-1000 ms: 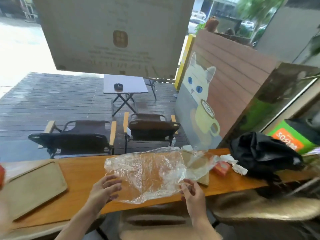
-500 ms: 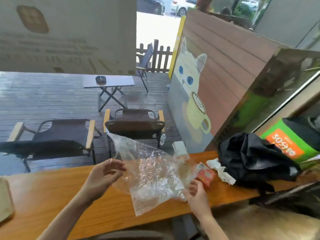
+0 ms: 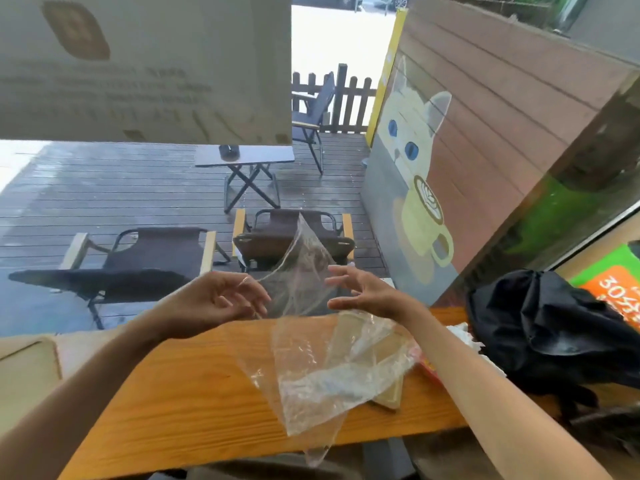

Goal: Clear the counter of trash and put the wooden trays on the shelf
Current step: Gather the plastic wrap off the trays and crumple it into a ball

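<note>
Hands raised above the counter (image 3: 180, 393): left hand (image 3: 214, 301) pinches a clear plastic bag (image 3: 311, 358); right hand (image 3: 367, 292) spread, touching it.

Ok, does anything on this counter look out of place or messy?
Yes. A crumpled clear plastic bag held up over the wooden counter drapes past its front edge. Beside it, crumpled white paper lies against a slumped black bag.

Black bag (image 3: 540, 327) at the counter's right end, cat mural (image 3: 412, 140), folding chairs (image 3: 145, 265) on the deck beyond.
</note>
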